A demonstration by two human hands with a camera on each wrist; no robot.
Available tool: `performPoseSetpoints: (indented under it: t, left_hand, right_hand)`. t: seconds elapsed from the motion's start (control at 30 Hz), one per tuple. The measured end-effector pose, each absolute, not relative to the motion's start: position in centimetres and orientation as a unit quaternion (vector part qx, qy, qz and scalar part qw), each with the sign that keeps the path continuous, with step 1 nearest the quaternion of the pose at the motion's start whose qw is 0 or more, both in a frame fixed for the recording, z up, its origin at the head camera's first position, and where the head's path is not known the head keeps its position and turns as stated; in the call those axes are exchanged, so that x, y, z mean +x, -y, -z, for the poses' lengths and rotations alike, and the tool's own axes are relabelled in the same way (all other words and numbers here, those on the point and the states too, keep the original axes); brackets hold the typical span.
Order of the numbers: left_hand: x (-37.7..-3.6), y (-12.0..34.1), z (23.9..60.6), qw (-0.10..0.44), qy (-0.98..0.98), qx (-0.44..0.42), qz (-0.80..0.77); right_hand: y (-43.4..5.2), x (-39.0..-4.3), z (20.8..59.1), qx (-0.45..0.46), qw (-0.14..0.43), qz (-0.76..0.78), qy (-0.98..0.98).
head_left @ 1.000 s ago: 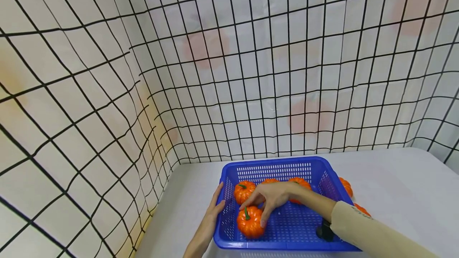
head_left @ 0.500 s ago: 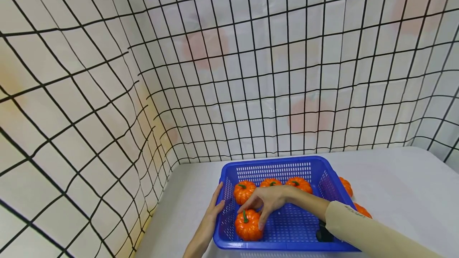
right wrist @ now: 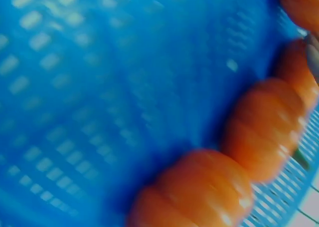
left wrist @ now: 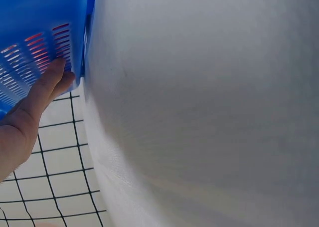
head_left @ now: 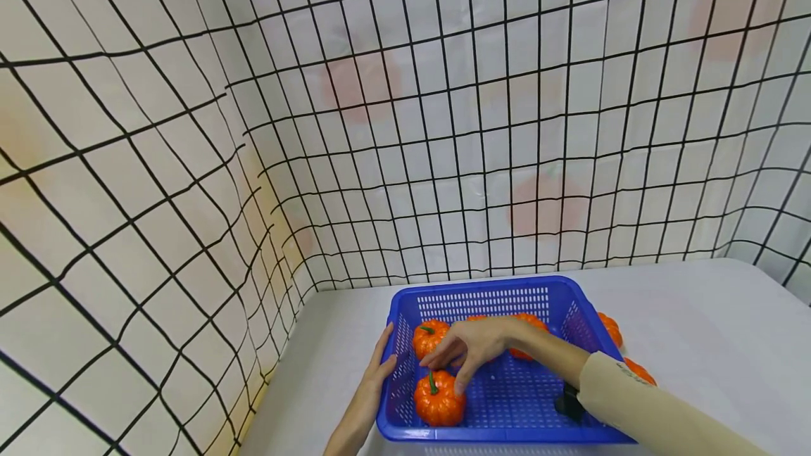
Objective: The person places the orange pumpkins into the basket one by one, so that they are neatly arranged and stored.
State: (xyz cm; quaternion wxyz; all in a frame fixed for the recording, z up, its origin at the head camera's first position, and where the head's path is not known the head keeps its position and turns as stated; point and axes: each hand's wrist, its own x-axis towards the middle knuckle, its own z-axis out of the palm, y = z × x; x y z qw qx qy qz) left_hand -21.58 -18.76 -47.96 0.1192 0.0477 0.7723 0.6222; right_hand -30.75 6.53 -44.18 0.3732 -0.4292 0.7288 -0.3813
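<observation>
Lifted off the front pumpkin [head_left: 438, 400], right hand [head_left: 472, 347] hovers inside basket [head_left: 494, 294].

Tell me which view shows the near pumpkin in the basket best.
The head view: the near pumpkin sits whole in the basket, green stem up, just below the right hand. The right wrist view gives only blurred orange pumpkins, so I cannot tell which is which. The left wrist view shows only orange behind the basket's slots.

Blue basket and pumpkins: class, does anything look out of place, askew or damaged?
Two pumpkins lie outside the blue basket, on the table by its right side, while the rest sit inside. Nothing looks tipped, spilled or damaged.
</observation>
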Motion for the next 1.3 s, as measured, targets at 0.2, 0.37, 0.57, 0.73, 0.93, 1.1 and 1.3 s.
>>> performPoseSetpoints:
  t: [0.2,0.37,0.57,0.73,0.93,1.1,1.3]
  left_hand:
    - [-21.6,18.7,47.9,0.113,-0.777,0.055,-0.617]
    - [-21.6,18.6,47.9,0.116,-0.773,0.060,-0.620]
    - [-21.6,18.6,47.9,0.119,-0.773,0.055,-0.620]
    - [-21.5,18.6,47.8,0.122,-0.777,0.045,-0.616]
    - [-21.5,18.7,47.9,0.120,-0.778,0.046,-0.615]
    - [-21.4,18.6,47.9,0.120,-0.775,0.047,-0.619]
    - [-21.4,18.7,47.8,0.123,-0.774,0.043,-0.620]
  right_hand:
    - [-7.4,-30.3,41.7,-0.435,0.345,0.404,-0.727]
    - [-9.7,-29.9,39.1,-0.452,0.301,0.422,-0.726]
    - [-14.8,-29.0,35.7,-0.439,0.208,0.460,-0.743]
    - [-19.6,-28.3,34.9,-0.397,0.135,0.451,-0.788]
    - [-24.8,-26.9,36.2,-0.311,0.076,0.439,-0.839]
    - [-28.8,-25.6,38.5,-0.250,0.049,0.426,-0.868]
    - [-32.9,-24.9,42.2,-0.206,0.046,0.405,-0.890]
